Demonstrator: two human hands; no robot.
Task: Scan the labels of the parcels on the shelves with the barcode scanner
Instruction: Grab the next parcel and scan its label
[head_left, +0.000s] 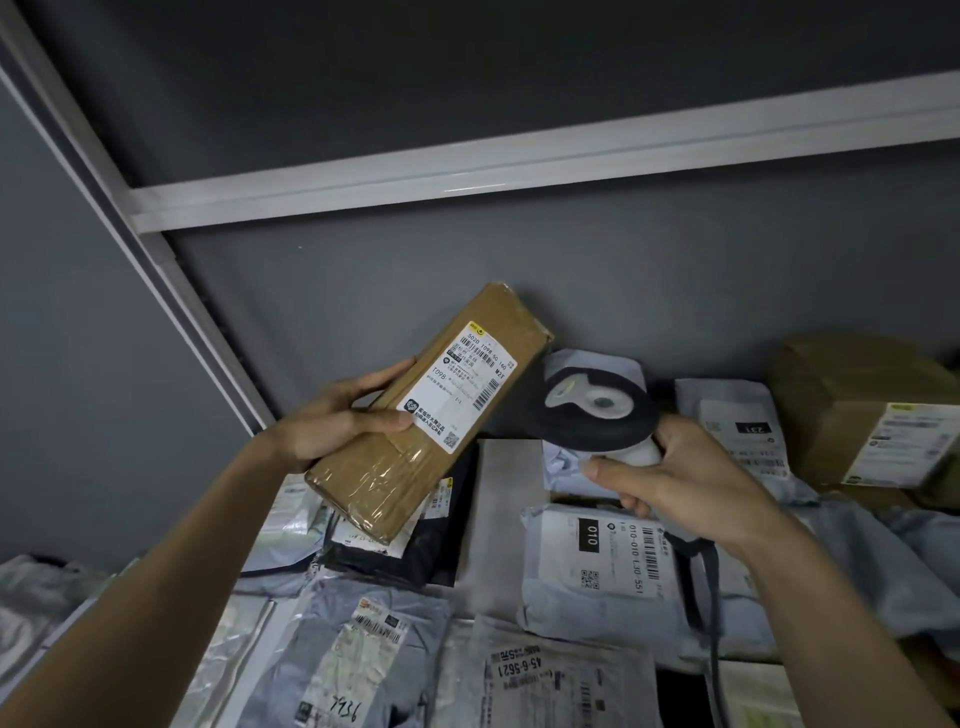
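My left hand (340, 423) grips a long brown cardboard parcel (384, 467) wrapped in clear tape, held up tilted above the shelf. Its white shipping label (460, 387) with barcodes faces me. My right hand (685, 480) grips the white handle of the barcode scanner (592, 410), whose black head sits just right of the label and points toward it. The scanner's dark cable (709, 597) hangs down past my right wrist.
Several grey and white poly-bag parcels (597, 566) with labels lie across the shelf below. A brown box (878, 421) stands at the far right. A white shelf rail (519, 161) runs overhead, and a slanted upright post (171, 291) is at the left.
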